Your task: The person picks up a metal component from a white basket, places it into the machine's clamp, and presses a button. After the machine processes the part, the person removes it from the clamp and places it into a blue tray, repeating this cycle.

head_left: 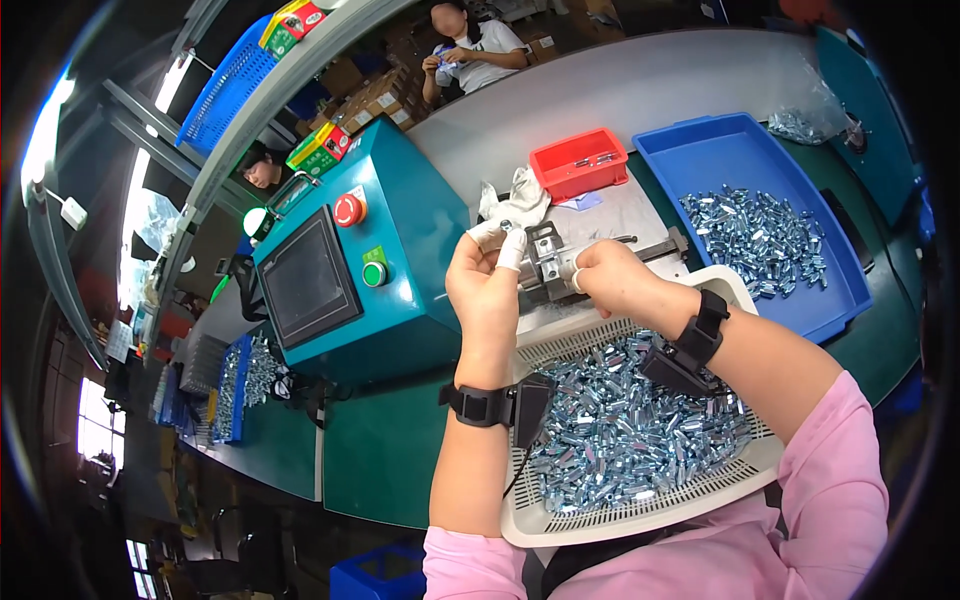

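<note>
Closest in are pink sleeves (830, 490), with bare forearms reaching forward over a cream slotted basket (640, 533). The basket is heaped with shiny metal pieces (630, 430) and stands in front of the person's body. Each wrist wears a black strap (478, 406) with a dark box attached.

Beyond the basket's far rim, both hands meet at a metal fixture (546, 252). The left grip (485, 285), white covers on its fingertips, pinches a small metal piece (507, 226) between thumb and finger, just left of the fixture's upper end. The right grip (625, 282) is curled against the fixture's right side; its fingertips are partly hidden, so I cannot tell whether it grasps anything.

To the left, a teal machine (400, 215) sits on the green worktop (385, 475), bearing a dark screen (308, 278), a red button (348, 210) and a green one. Farther left, a narrow blue tray (236, 395) holds more pieces.

Behind the fixture lie a crumpled white cloth (520, 200) and a red tray (590, 184) with a few parts inside. Right of these, a large blue tray (690, 155) carries a spread of similar pieces, and a clear plastic bag (815, 110) lies past it. Farthest off, beyond a pale partition (620, 85), a co-worker (497, 45) sits with both hands raised.
</note>
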`<control>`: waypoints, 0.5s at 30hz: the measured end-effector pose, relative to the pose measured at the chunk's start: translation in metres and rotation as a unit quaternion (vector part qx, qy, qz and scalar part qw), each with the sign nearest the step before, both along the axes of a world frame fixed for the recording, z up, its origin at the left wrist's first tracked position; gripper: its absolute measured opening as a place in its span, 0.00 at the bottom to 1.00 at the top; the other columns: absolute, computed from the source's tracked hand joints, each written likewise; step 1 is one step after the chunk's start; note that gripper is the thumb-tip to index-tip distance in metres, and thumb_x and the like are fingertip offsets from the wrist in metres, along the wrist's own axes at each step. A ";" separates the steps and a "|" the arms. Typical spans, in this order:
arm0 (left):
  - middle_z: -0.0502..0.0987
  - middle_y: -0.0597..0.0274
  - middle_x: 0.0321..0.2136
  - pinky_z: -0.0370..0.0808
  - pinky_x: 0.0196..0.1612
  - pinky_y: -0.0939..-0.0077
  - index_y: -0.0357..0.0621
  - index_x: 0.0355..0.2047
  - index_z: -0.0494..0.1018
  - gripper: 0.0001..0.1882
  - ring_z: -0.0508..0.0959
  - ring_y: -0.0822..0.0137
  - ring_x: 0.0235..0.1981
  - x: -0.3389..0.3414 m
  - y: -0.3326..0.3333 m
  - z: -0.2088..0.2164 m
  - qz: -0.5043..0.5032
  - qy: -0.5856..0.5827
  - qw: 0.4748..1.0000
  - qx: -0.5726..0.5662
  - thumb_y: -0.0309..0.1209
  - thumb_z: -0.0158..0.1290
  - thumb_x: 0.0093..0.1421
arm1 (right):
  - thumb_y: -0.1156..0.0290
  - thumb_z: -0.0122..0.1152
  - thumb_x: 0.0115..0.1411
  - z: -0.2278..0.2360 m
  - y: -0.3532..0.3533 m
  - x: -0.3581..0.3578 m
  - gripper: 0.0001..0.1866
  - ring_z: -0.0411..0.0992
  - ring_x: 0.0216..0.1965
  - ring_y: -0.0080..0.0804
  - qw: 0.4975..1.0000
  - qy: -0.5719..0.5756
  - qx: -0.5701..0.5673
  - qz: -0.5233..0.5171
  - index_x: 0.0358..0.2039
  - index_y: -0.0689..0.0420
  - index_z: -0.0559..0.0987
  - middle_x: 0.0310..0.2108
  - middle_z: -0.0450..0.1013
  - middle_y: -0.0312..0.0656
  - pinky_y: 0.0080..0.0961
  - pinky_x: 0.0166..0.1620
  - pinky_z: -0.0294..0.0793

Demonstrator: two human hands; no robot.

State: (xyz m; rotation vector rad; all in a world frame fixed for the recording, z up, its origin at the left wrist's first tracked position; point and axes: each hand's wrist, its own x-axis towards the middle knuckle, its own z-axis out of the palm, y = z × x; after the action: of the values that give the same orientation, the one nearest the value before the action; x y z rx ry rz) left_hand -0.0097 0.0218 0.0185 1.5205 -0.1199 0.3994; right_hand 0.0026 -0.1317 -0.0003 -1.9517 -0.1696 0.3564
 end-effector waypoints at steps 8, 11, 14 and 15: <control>0.75 0.65 0.31 0.71 0.34 0.85 0.36 0.37 0.71 0.10 0.73 0.78 0.31 -0.001 0.002 -0.002 0.004 -0.037 0.999 -0.010 0.26 0.55 0.56 | 0.75 0.47 0.46 -0.006 0.003 -0.004 0.09 0.68 0.12 0.32 0.999 0.004 0.041 -0.007 0.17 0.66 0.73 0.11 0.67 0.45 0.31 0.20 0.68; 0.75 0.65 0.31 0.72 0.34 0.84 0.37 0.38 0.71 0.10 0.74 0.77 0.31 0.002 0.002 -0.007 0.022 -0.040 0.999 -0.001 0.26 0.55 0.56 | 0.75 0.47 0.46 -0.004 0.004 -0.005 0.08 0.69 0.13 0.32 1.000 -0.006 0.023 -0.007 0.17 0.66 0.73 0.11 0.68 0.45 0.31 0.20 0.69; 0.75 0.66 0.32 0.71 0.33 0.85 0.37 0.39 0.71 0.11 0.73 0.78 0.32 0.009 0.006 -0.017 0.023 -0.063 0.998 0.014 0.27 0.55 0.56 | 0.75 0.48 0.47 -0.004 0.006 -0.007 0.08 0.69 0.13 0.31 1.000 -0.029 0.002 0.004 0.17 0.66 0.73 0.11 0.68 0.45 0.30 0.20 0.69; 0.75 0.66 0.33 0.70 0.33 0.85 0.38 0.39 0.71 0.11 0.73 0.78 0.32 0.012 0.007 -0.019 0.023 -0.074 0.997 0.023 0.28 0.55 0.56 | 0.75 0.48 0.47 -0.003 0.006 -0.007 0.08 0.69 0.13 0.31 0.999 -0.033 0.002 0.003 0.17 0.66 0.73 0.11 0.68 0.45 0.30 0.20 0.69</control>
State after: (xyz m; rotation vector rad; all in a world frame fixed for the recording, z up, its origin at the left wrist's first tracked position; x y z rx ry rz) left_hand 0.0020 0.0289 -0.0008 1.5399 -0.2125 0.5494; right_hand -0.0044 -0.1258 -0.0037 -1.9598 -0.2203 0.2955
